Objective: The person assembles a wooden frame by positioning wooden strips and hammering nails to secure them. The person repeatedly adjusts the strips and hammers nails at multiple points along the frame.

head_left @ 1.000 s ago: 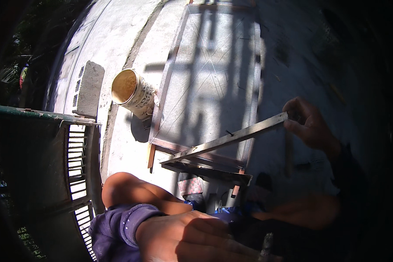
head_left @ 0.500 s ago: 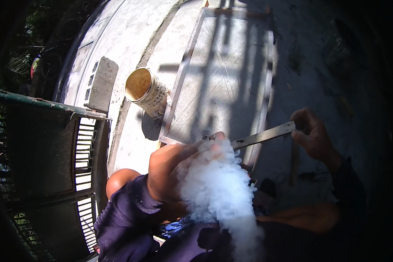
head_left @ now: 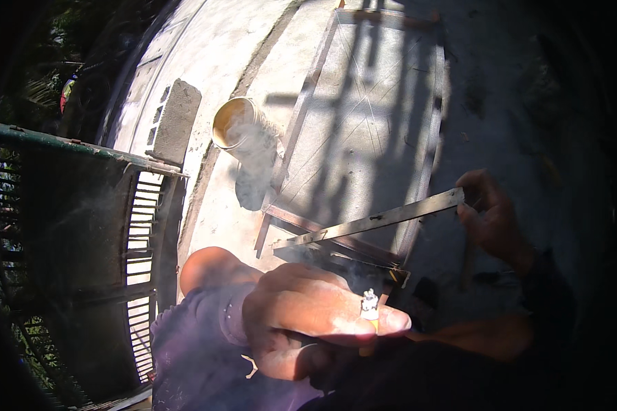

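Between the fingers of my left hand (head_left: 301, 308), low in the middle, is a short lit cigarette (head_left: 369, 308) with an ashy tip. My right hand (head_left: 490, 216) pinches the right end of a narrow wooden strip (head_left: 397, 216), its thumb below and fingers above. A small dark spot, perhaps a nail, shows midway along the strip. The strip slants down leftward over the near end of a long rectangular frame (head_left: 300, 113) lying on the ground. My left hand is apart from the strip, nearer to me.
Left of the frame stands a dirty pale bucket (head_left: 257, 147) with haze over it. A hollow concrete block (head_left: 176, 120) sits farther left. A dark metal gate with a green top rail (head_left: 82, 147) fills the left side. Barred shadows cross the concrete floor (head_left: 267, 75).
My left hand has come down and nearer, away from the strip, and the cigarette now shows. The thick white smoke has thinned to haze. My right hand still holds the strip.
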{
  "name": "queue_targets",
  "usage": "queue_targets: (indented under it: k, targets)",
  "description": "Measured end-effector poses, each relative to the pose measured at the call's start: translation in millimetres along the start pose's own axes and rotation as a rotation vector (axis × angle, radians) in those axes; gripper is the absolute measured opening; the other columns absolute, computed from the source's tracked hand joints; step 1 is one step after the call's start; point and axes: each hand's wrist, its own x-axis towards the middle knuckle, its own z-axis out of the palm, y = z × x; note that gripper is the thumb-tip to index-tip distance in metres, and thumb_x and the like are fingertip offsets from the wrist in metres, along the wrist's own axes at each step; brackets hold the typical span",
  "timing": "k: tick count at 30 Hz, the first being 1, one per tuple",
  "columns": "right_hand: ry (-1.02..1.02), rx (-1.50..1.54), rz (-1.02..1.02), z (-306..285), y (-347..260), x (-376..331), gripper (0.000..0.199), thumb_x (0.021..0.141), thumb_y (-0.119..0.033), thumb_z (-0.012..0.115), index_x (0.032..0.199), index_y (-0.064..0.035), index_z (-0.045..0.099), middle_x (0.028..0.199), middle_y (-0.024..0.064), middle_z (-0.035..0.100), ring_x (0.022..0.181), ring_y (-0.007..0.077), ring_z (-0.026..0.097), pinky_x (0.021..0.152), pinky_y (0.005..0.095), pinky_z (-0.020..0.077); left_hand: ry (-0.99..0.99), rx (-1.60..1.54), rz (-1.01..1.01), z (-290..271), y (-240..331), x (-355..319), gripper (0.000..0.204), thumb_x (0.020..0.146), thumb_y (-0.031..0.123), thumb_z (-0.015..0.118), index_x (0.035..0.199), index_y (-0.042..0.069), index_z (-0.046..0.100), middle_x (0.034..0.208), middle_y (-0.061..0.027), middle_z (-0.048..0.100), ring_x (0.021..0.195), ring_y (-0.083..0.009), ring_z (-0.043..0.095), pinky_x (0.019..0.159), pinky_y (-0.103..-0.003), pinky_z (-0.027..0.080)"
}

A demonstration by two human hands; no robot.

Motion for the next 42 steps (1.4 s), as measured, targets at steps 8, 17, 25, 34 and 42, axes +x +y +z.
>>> queue_targets:
  k: [8,17,25,34,42]
  targets:
    - [0.002,0.096,0.040,3,7,6,0.028,0.087,-0.003,0.064,0.115,-0.0055,0.059,0.097,0.0032,0.061,0.087,0.0092,0.059,0.074,0.0288,0.0508,-0.174,-0.209,-0.071,-7,7,-6,0.030,0.095,0.009,0.065,0.118,-0.010,0.061,0.116,-0.0353,0.067,0.068,-0.0306,0.073,0.054,-0.035,0.057]
    - [-0.020,-0.055,-0.001,-1,10,10,0.026,0.090,-0.004,0.061,0.115,-0.0045,0.058,0.102,0.0028,0.059,0.090,0.0085,0.055,0.081,0.0273,0.0477,-0.104,-0.481,0.110,27,7,-11,0.049,0.095,0.018,0.051,0.124,-0.021,0.055,0.117,-0.0350,0.068,0.104,-0.0399,0.074,0.084,-0.040,0.063]
    - [-0.007,0.099,0.069,-2,19,6,0.024,0.093,-0.004,0.063,0.116,-0.0038,0.058,0.102,0.0021,0.058,0.090,0.0073,0.056,0.081,0.0253,0.0477,-0.048,-0.581,0.013,30,14,-13,0.051,0.096,0.018,0.050,0.126,-0.023,0.054,0.118,-0.0383,0.066,0.108,-0.0408,0.072,0.087,-0.041,0.062]
    - [-0.006,0.128,0.159,2,23,8,0.023,0.094,-0.003,0.064,0.116,-0.0036,0.059,0.097,-0.0001,0.059,0.087,0.0059,0.057,0.078,0.0240,0.0482,-0.074,0.062,-0.078,-11,37,-12,0.038,0.098,0.014,0.054,0.128,-0.009,0.056,0.116,-0.0318,0.069,0.079,-0.0292,0.073,0.064,-0.034,0.057]
    - [-0.083,0.214,0.156,-4,19,16,0.022,0.097,-0.017,0.071,0.109,-0.0010,0.061,0.085,0.0006,0.065,0.078,0.0046,0.059,0.069,0.0235,0.0464,0.434,1.151,-1.096,-181,53,0,0.062,0.106,0.029,0.058,0.158,0.003,0.035,0.080,-0.0108,0.072,0.045,-0.0044,0.052,0.041,-0.021,0.039]
